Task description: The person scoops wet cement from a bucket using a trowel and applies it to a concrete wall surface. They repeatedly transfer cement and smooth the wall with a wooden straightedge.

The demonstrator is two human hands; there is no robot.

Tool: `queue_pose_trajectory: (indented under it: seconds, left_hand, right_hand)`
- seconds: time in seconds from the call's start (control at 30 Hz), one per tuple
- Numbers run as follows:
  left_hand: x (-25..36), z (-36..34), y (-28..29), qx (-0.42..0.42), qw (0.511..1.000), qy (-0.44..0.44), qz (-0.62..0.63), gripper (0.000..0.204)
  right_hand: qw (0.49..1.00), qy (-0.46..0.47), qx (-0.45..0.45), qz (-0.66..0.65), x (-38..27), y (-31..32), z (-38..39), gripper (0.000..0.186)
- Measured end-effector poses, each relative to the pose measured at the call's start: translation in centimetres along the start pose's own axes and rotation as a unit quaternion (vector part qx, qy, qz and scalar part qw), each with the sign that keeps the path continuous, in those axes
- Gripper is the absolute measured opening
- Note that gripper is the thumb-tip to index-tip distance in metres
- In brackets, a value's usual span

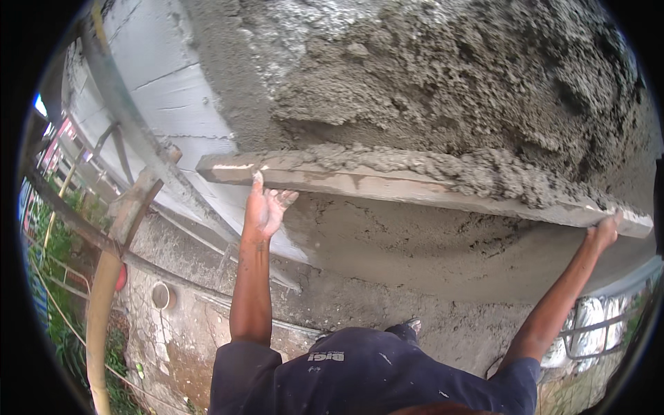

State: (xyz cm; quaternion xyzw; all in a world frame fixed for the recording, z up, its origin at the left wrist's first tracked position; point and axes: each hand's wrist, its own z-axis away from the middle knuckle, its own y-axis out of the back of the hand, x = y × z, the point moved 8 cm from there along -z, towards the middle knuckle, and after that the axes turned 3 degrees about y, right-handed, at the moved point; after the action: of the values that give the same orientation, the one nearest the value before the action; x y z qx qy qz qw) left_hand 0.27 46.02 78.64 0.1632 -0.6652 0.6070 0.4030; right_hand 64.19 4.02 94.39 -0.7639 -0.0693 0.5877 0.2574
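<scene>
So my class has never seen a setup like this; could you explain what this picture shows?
There is no machine here: a person works with two bare hands. The single picture comes from a wide fisheye camera on their head, looking down, so straight edges bend near the rim. The left hand has its thumb against a long board, its fingers spread below. The right hand grips the board near its other end. Wet mortar lies along the board's top, beside a wall surface that is rough above and smoother below. A bucket stands on the ground at lower left.
</scene>
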Motion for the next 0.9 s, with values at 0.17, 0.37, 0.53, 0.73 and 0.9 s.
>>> queue_pose_trajectory:
  seconds: [0.17,0.37,0.53,0.73,0.9]
  left_hand:
    - [3.7,3.2,-10.7,-0.070,0.996,-0.043,-0.026,0.054]
    - [8.5,5.2,-24.5,-0.202,0.969,-0.141,-0.021,0.050]
    - [10.4,4.9,-25.7,-0.256,0.958,-0.122,-0.035,0.059]
    - [2.6,3.2,-14.0,-0.105,0.994,-0.035,-0.007,0.043]
    - [-2.0,1.7,0.1,-0.060,0.998,-0.007,0.027,0.046]
  right_hand:
    - [0.996,0.064,-0.046,0.034,-5.3,-3.3,-14.4,0.056]
    - [0.989,0.076,-0.116,0.041,-10.6,-7.7,-24.0,0.054]
    - [0.966,0.087,-0.242,-0.041,-15.6,-10.9,-35.4,0.052]
    - [0.995,0.097,-0.022,0.021,-9.8,-3.2,-19.3,0.081]
    - [0.991,0.054,0.029,0.120,-5.0,-1.6,-2.0,0.079]
